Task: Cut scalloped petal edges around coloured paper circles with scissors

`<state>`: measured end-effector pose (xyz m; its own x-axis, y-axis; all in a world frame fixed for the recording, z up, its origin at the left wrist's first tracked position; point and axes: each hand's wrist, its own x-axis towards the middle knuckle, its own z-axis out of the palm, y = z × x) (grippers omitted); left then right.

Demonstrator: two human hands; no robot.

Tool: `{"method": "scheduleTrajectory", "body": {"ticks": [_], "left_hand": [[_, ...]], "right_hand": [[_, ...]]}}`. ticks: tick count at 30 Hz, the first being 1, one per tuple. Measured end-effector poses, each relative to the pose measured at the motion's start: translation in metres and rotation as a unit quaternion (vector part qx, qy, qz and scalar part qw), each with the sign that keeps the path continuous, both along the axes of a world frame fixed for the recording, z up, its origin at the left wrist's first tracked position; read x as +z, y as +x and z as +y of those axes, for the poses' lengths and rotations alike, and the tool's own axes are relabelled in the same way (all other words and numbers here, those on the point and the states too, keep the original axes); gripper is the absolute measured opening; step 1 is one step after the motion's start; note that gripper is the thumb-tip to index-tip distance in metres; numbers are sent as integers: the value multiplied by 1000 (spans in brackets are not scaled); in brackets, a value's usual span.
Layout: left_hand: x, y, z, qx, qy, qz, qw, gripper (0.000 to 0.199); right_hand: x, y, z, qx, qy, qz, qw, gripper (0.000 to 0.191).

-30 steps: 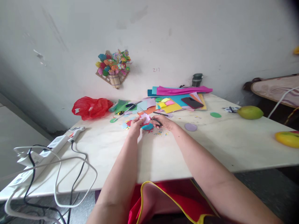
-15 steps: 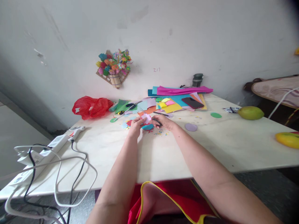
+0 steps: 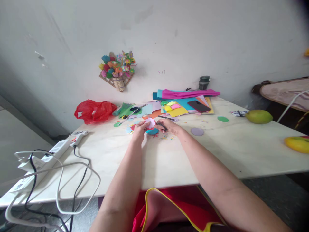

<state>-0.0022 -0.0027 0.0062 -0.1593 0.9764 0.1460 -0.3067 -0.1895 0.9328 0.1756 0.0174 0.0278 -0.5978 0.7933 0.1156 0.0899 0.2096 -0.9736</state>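
Note:
Near the middle of the marble-patterned table, my left hand [image 3: 140,129] pinches a pale pink scalloped paper piece [image 3: 151,122], with red paper showing at its edge. Close on its right, my right hand [image 3: 168,126] is closed round black-handled scissors [image 3: 162,126], whose blades are mostly hidden at the paper. A blue paper circle [image 3: 152,131] lies beneath the hands, and small coloured clippings [image 3: 166,137] are scattered beside it. A lilac circle [image 3: 197,131] and a green circle [image 3: 223,119] lie to the right.
Behind the hands are coloured sheets [image 3: 180,111], a phone [image 3: 199,106] and magenta paper [image 3: 188,94]. A red plastic bag [image 3: 94,111] sits back left. Power strips [image 3: 51,154] and cables occupy the left. A green mango [image 3: 259,116] and a yellow fruit [image 3: 296,144] are right.
The pale pink paper and my left hand have shifted very slightly left. My right hand keeps its grip on the scissors.

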Motion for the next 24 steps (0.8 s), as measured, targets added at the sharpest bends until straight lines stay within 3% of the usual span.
{"method": "scheduleTrajectory", "body": {"ticks": [16, 24], "left_hand": [[-1, -5, 2, 26, -7, 2, 1000, 27], [-1, -7, 2, 27, -3, -3, 1000, 28]], "right_hand": [[-2, 1, 4, 15, -16, 11, 1000, 28], [-5, -1, 9, -12, -24, 8, 1000, 27]]}}
